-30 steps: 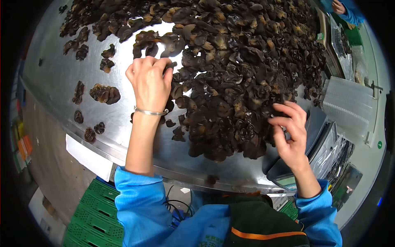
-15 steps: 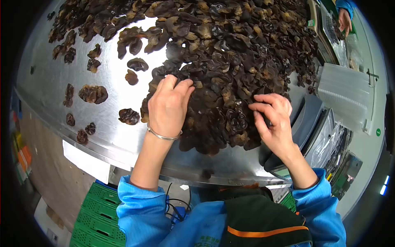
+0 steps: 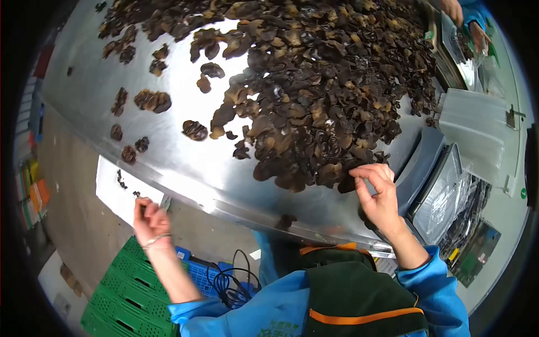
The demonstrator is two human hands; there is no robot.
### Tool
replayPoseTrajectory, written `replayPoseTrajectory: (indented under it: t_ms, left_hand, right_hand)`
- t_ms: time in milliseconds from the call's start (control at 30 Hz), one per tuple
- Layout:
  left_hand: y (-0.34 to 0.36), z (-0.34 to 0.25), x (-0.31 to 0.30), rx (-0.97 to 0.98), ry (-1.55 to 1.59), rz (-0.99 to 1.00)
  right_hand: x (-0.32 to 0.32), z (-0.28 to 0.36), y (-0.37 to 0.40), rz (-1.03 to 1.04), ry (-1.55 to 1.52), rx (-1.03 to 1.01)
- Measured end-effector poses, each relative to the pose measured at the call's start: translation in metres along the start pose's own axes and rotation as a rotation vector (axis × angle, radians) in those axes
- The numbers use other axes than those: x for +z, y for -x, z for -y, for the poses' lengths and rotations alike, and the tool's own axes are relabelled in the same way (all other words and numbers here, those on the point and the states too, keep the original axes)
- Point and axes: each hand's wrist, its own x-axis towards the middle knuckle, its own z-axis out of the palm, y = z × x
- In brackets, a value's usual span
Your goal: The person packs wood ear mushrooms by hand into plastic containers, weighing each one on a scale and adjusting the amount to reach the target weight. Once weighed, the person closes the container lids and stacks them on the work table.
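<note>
A wide pile of dark brown wood ear mushrooms (image 3: 314, 101) covers much of the steel table (image 3: 224, 185). My right hand (image 3: 380, 194) is at the pile's near right edge, thumb and fingertips closed at the rim of one wood ear mushroom (image 3: 346, 184). Beyond the table's left edge, my left hand (image 3: 150, 222) is smeared by motion, its fingers partly curled; whether anything is in them cannot be made out. Just above that hand, small dark bits (image 3: 121, 180) show against a white surface (image 3: 115, 196).
Loose mushrooms (image 3: 152, 101) lie scattered on the table's left part. Green crates (image 3: 132, 289) and black cables (image 3: 230, 278) are below. To the right are a grey tray (image 3: 421, 163), a clear-wrapped tray (image 3: 441, 191) and plastic sheets (image 3: 471, 121). Another person's hand (image 3: 451, 11) shows at top right.
My left hand has left the pile and swung down left past the table edge. Dark bits now appear against the white surface. My right hand has shifted slightly toward the pile's near edge.
</note>
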Motion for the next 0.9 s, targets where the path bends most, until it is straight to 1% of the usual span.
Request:
replayPoseTrajectory:
  t_ms: [33, 67, 133, 167, 233, 267, 300, 333, 367, 400, 433, 467, 500, 533, 567, 600, 633, 667, 700, 733, 767, 800, 867, 900]
  left_hand:
    - [-0.033, -0.058, -0.072, -0.013, 0.087, 0.115]
    - [-0.058, -0.112, -0.109, 0.251, 0.132, -0.207]
    - [-0.026, -0.165, -0.078, 0.252, 0.707, -0.286]
    - [-0.025, -0.169, -0.075, 0.265, 0.712, -0.277]
    - [-0.021, -0.185, -0.071, 0.669, 0.572, -0.482]
    - [-0.089, -0.247, -0.171, 0.638, 0.186, -0.262]
    - [-0.151, -0.303, -0.26, 0.682, -0.2, -0.052]
    - [-0.119, -0.231, -0.158, 0.781, -0.229, -0.128]
    - [-0.104, -0.175, -0.082, 0.807, -0.329, -0.126]
    - [-0.079, -0.114, -0.007, 0.826, -0.555, -0.137]
    - [-0.073, -0.09, 0.028, 0.793, -1.132, -0.119]
    - [-0.121, -0.08, 0.016, 1.161, -1.583, 0.034]
    - [-0.112, -0.036, 0.058, 1.264, -1.758, -0.162]
    - [-0.124, -0.013, 0.069, 1.242, -1.912, -0.192]
    - [-0.108, 0.021, 0.094, 1.099, -2.092, -0.387]
    - [-0.129, 0.036, 0.097, 1.343, -1.828, -0.05]
    - [-0.126, 0.077, 0.108, 1.317, -1.901, -0.164]
    - [-0.124, 0.112, 0.109, 1.62, -1.941, -0.17]
    - [-0.104, 0.137, 0.123, 1.331, -1.722, 0.177]
    - [-0.066, 0.146, 0.142, 1.068, -1.714, 0.483]
    - [-0.06, 0.169, 0.14, 1.143, -1.568, 0.627]
    - [-0.054, 0.19, 0.136, 1.466, -1.548, 0.581]
    - [-0.041, 0.184, 0.137, 1.313, -1.41, 0.626]
    - [-0.039, 0.171, 0.134, 1.38, -1.337, 0.547]
  right_hand:
    - [0.0, 0.001, 0.0, 0.016, -0.017, 0.003]
    - [0.0, 0.002, 0.0, 0.018, -0.026, -0.008]
    - [0.001, 0.005, 0.0, 0.038, -0.027, -0.042]
    - [0.002, 0.007, 0.0, 0.048, -0.051, -0.04]
    - [0.005, 0.011, 0.0, 0.04, -0.053, -0.055]
    - [0.008, 0.014, -0.001, 0.037, -0.062, -0.054]
    - [0.011, 0.019, -0.004, 0.052, -0.061, -0.071]
    - [0.017, 0.026, -0.009, 0.055, -0.072, -0.087]
    - [0.023, 0.035, -0.013, 0.056, -0.076, -0.146]
    - [0.029, 0.044, -0.017, 0.057, -0.071, -0.198]
    - [0.04, 0.05, -0.022, 0.066, -0.052, -0.297]
    - [0.05, 0.059, -0.027, 0.151, -0.007, -0.357]
    - [0.059, 0.07, -0.035, 0.243, 0.063, -0.417]
    - [0.069, 0.078, -0.043, 0.299, 0.061, -0.473]
    - [0.08, 0.079, -0.05, 0.318, 0.116, -0.502]
    - [0.088, 0.077, -0.053, 0.341, 0.173, -0.527]
    - [0.088, 0.071, -0.052, 0.362, 0.209, -0.501]
    - [0.085, 0.063, -0.051, 0.385, 0.248, -0.477]
    - [0.079, 0.056, -0.045, 0.377, 0.242, -0.441]
    - [0.072, 0.05, -0.039, 0.373, 0.25, -0.408]
    - [0.064, 0.043, -0.033, 0.402, 0.275, -0.396]
    - [0.056, 0.036, -0.026, 0.426, 0.298, -0.383]
    - [0.048, 0.022, -0.01, 0.426, 0.288, -0.347]
    - [0.042, 0.02, -0.003, 0.446, 0.269, -0.321]
